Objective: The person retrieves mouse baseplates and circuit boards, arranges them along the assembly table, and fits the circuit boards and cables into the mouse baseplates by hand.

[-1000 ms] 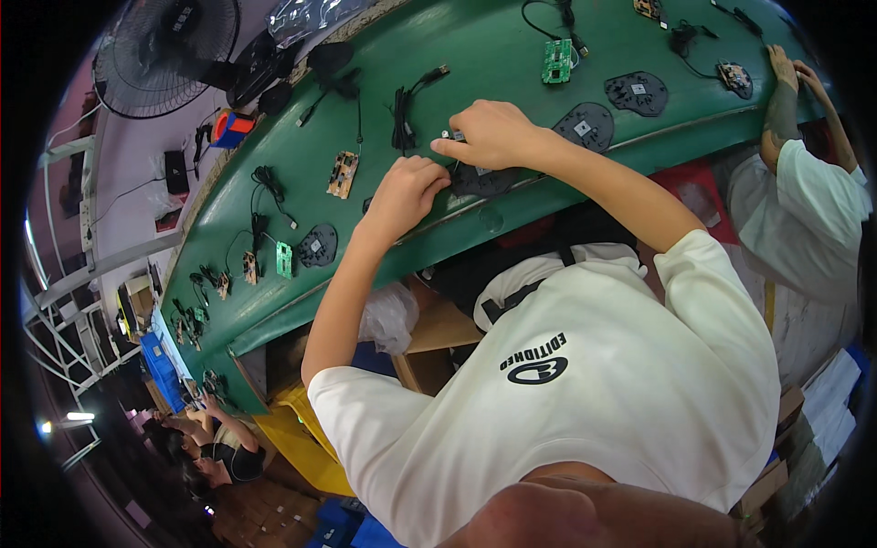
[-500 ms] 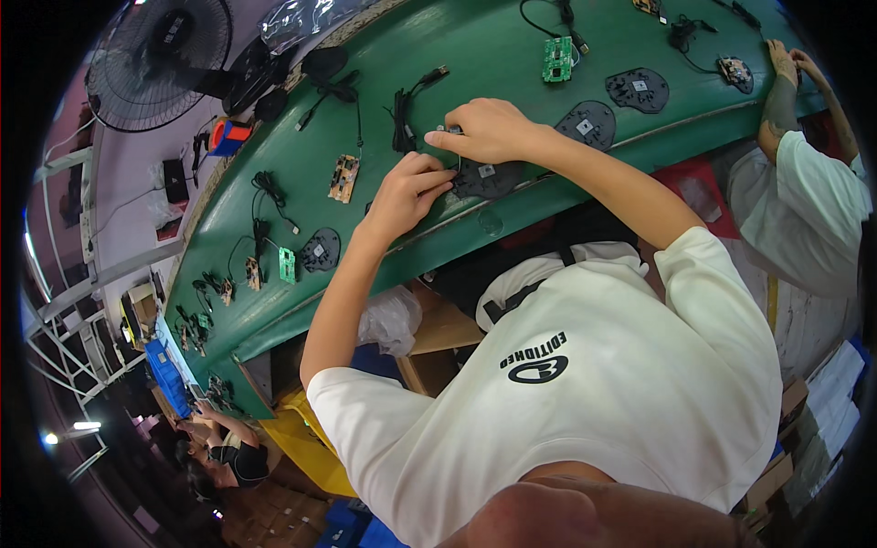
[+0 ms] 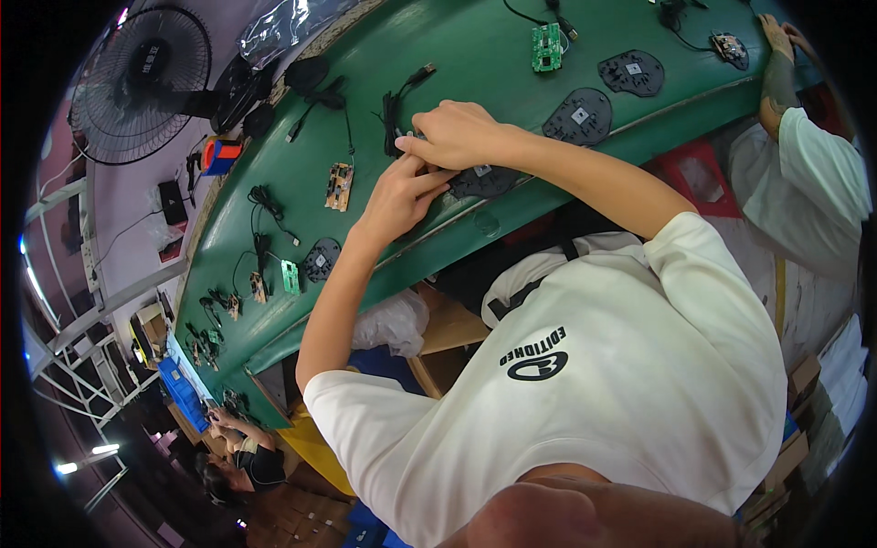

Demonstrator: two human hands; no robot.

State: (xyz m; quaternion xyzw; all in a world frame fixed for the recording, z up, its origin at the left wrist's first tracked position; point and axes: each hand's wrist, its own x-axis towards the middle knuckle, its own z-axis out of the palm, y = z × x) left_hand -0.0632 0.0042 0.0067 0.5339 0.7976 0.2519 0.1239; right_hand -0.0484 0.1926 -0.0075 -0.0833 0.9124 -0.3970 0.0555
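Observation:
A black mouse base (image 3: pixel 484 182) with a pale square on it lies at the near edge of the green table, partly under my hands. My left hand (image 3: pixel 399 198) is closed, its fingertips pressed together at the left end of this base. Over those fingertips, my right hand (image 3: pixel 457 135) is curled with its thumb pointing left. Whatever sits between the fingers of either hand is hidden. A black cable (image 3: pixel 391 117) with a plug lies just beyond my hands. Left of them is a brown circuit board (image 3: pixel 339 186) with its own cable.
Two more black mouse bases (image 3: pixel 577 116) lie to the right, below a green circuit board (image 3: pixel 546 47). Further boards, cables and a base (image 3: pixel 322 259) lie left along the green table (image 3: pixel 301 173). A fan (image 3: pixel 142 84) stands far left. A co-worker's arm (image 3: pixel 778 96) reaches in at right.
My right hand has moved left, and its thumb now covers my left fingertips. A small metallic glint by the right fingers is now hidden. The whole view has shifted slightly.

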